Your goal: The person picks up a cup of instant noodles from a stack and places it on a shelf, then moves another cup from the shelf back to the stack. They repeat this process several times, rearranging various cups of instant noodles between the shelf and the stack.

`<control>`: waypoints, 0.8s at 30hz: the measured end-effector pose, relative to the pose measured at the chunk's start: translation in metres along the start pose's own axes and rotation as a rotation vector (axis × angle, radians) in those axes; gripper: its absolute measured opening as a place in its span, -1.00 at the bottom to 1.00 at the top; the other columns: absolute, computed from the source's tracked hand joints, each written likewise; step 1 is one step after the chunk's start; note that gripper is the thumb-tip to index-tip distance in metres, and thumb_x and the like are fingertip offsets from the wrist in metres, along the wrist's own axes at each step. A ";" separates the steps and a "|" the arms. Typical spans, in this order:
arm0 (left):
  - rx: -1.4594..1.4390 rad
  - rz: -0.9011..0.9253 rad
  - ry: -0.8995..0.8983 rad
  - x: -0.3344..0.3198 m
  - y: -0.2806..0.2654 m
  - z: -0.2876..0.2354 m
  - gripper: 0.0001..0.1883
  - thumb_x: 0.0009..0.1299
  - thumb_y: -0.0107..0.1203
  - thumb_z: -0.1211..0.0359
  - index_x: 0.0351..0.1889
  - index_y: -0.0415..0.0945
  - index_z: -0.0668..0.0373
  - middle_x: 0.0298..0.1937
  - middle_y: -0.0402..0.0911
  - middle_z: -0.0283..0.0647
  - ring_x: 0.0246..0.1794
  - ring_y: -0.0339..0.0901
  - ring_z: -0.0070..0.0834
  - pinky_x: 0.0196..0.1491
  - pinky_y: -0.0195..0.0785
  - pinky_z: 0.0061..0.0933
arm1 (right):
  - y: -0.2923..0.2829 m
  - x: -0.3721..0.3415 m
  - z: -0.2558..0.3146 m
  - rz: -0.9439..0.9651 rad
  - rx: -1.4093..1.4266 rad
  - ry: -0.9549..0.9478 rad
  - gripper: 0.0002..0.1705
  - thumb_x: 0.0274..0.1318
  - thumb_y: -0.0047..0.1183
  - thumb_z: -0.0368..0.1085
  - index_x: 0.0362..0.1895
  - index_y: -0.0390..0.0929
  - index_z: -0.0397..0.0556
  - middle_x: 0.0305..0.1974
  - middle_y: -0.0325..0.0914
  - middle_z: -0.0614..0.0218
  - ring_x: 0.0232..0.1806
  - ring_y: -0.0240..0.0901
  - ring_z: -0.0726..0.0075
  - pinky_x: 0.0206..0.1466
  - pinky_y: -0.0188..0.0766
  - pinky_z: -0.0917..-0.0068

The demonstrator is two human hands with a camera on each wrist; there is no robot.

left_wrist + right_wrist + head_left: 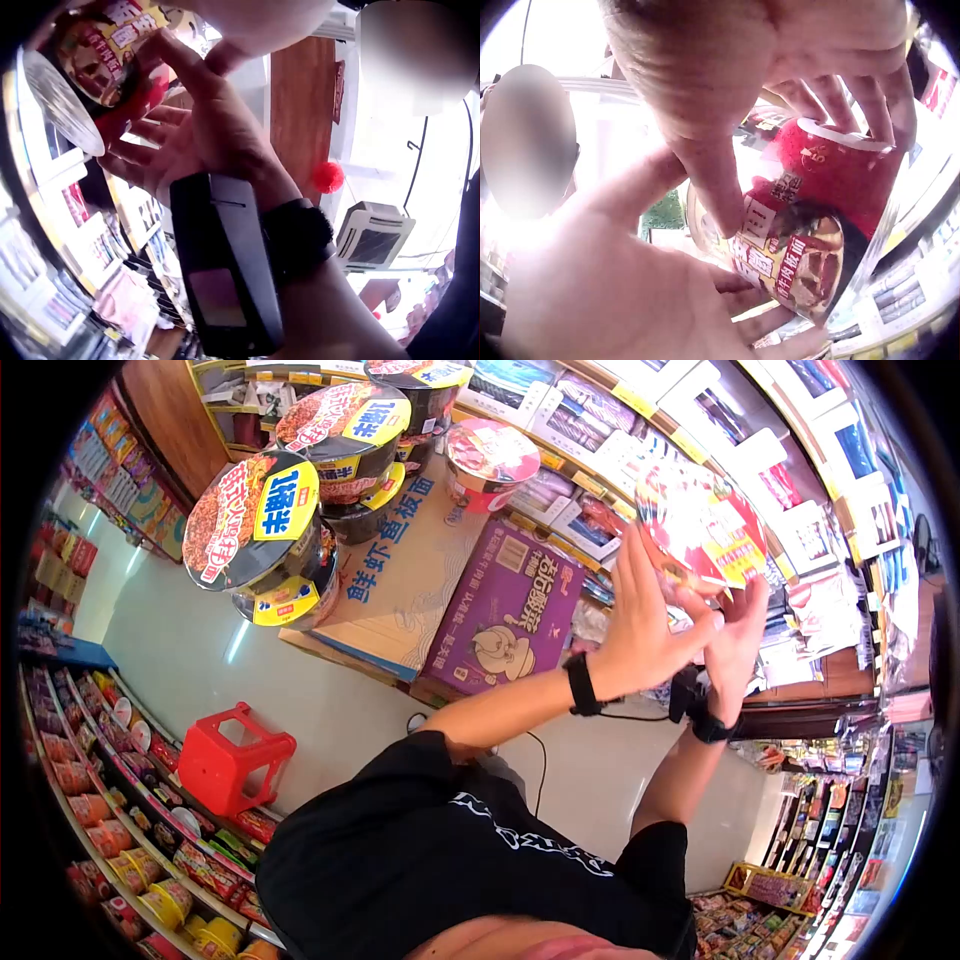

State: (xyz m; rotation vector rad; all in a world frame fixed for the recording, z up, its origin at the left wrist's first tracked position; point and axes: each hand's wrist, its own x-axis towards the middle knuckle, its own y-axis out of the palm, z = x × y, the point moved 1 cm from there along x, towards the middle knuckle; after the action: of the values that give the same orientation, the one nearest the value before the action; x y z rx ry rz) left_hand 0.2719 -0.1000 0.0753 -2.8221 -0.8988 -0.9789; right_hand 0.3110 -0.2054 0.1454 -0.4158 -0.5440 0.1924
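Observation:
Both hands hold a red instant-noodle tub with a glossy lid, raised before the shelves. In the head view my left hand has its fingers along the tub's left side, and my right hand grips its lower right edge. The left wrist view shows the tub at top left, my left hand partly cut off above and my right hand around its side. In the right wrist view my right hand curls over the tub, its thumb against the label; my left hand lies below.
Stacked black noodle tubs and a pink-lidded tub stand on a brown carton beside a purple box. A red stool is on the floor at left. Stocked shelves surround the aisle; a cable hangs near the wrists.

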 end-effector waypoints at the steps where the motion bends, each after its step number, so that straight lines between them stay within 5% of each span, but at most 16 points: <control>1: 0.058 -0.045 0.055 0.012 -0.005 0.005 0.22 0.22 0.38 0.05 0.47 -0.30 0.58 0.40 0.02 0.35 0.41 0.04 0.23 0.46 -0.14 0.12 | 0.009 0.015 -0.008 0.029 0.097 -0.035 -0.03 -0.20 0.54 -0.40 0.27 0.20 -0.18 0.11 0.47 0.13 0.16 0.41 0.24 0.24 0.36 0.31; 2: 0.082 -0.051 0.074 0.026 -0.013 0.011 0.22 0.21 0.39 0.03 0.47 -0.28 0.59 0.39 0.03 0.36 0.41 0.05 0.21 0.45 -0.12 0.12 | 0.022 0.026 -0.013 0.030 0.204 0.049 -0.07 -0.19 0.52 -0.48 0.26 0.21 -0.18 0.11 0.49 0.13 0.15 0.43 0.26 0.21 0.38 0.33; 3: 0.103 0.013 0.034 0.038 -0.024 0.015 0.27 0.21 0.36 0.03 0.44 -0.37 0.70 0.45 -0.17 0.56 0.48 -0.13 0.44 0.50 -0.22 0.22 | 0.036 0.038 -0.018 0.065 0.241 0.032 -0.14 -0.16 0.48 -0.54 0.23 0.22 -0.16 0.10 0.51 0.12 0.11 0.47 0.28 0.15 0.43 0.35; 7: 0.336 -0.058 0.050 0.072 -0.060 0.051 0.24 0.18 0.38 0.04 0.45 -0.29 0.67 0.46 -0.10 0.51 0.48 -0.06 0.36 0.52 -0.18 0.15 | 0.098 0.068 -0.037 0.188 0.429 0.146 -0.20 -0.08 0.44 -0.55 0.20 0.20 -0.20 0.05 0.53 0.13 0.02 0.54 0.29 0.08 0.51 0.40; 11: 0.433 -0.114 0.030 0.100 -0.091 0.078 0.24 0.17 0.38 0.04 0.46 -0.28 0.65 0.48 -0.08 0.47 0.51 -0.08 0.32 0.53 -0.19 0.10 | 0.155 0.100 -0.078 0.281 0.411 0.017 -0.08 -0.05 0.48 -0.42 0.30 0.13 -0.30 0.26 0.33 -0.01 0.28 0.35 0.10 0.23 0.43 0.28; 13: 0.532 -0.242 0.177 0.110 -0.100 0.091 -0.03 0.09 0.44 0.20 0.33 0.06 0.43 0.20 0.29 0.16 0.25 0.28 0.05 0.31 0.13 -0.02 | 0.175 0.114 -0.078 0.351 0.544 -0.015 -0.03 -0.06 0.47 -0.40 0.37 0.12 -0.29 0.31 0.33 0.05 0.33 0.31 0.06 0.34 0.32 0.25; 14: 0.537 -0.234 0.176 0.115 -0.106 0.096 -0.08 0.12 0.43 0.22 0.33 0.10 0.40 0.21 0.30 0.12 0.27 0.28 0.02 0.35 0.12 -0.05 | 0.186 0.122 -0.084 0.377 0.603 -0.037 -0.04 -0.05 0.46 -0.41 0.38 0.13 -0.26 0.34 0.31 0.08 0.34 0.30 0.07 0.34 0.31 0.25; 17: 0.534 -0.166 0.060 0.124 -0.120 0.112 0.17 0.17 0.39 0.06 0.45 -0.17 0.59 0.42 0.07 0.38 0.45 0.05 0.23 0.51 -0.10 0.02 | 0.208 0.137 -0.092 0.428 0.662 -0.075 -0.23 0.08 0.30 -0.50 0.35 0.20 -0.19 0.33 0.37 0.15 0.31 0.36 0.25 0.35 0.33 0.33; 19: 0.613 -0.191 0.065 0.127 -0.125 0.117 0.12 0.18 0.38 0.08 0.45 -0.14 0.55 0.39 0.12 0.33 0.43 0.11 0.17 0.49 -0.02 -0.03 | 0.220 0.147 -0.102 0.488 0.708 -0.094 -0.08 0.05 0.36 -0.46 0.44 0.11 -0.18 0.43 0.23 0.12 0.43 0.23 0.18 0.44 0.26 0.25; 24: 0.593 -0.192 -0.023 0.125 -0.122 0.129 0.12 0.21 0.38 0.11 0.50 -0.16 0.46 0.41 0.14 0.23 0.44 0.17 0.03 0.46 0.09 -0.13 | 0.228 0.147 -0.117 0.498 0.715 -0.111 -0.03 0.09 0.26 -0.50 0.52 -0.01 -0.18 0.41 0.26 0.06 0.43 0.23 0.14 0.41 0.28 0.23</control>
State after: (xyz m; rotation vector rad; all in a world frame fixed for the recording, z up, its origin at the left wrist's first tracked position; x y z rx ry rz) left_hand 0.3593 0.0918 0.0242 -2.2815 -1.2339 -0.5620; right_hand 0.4821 0.0029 0.0236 0.1686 -0.4365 0.8631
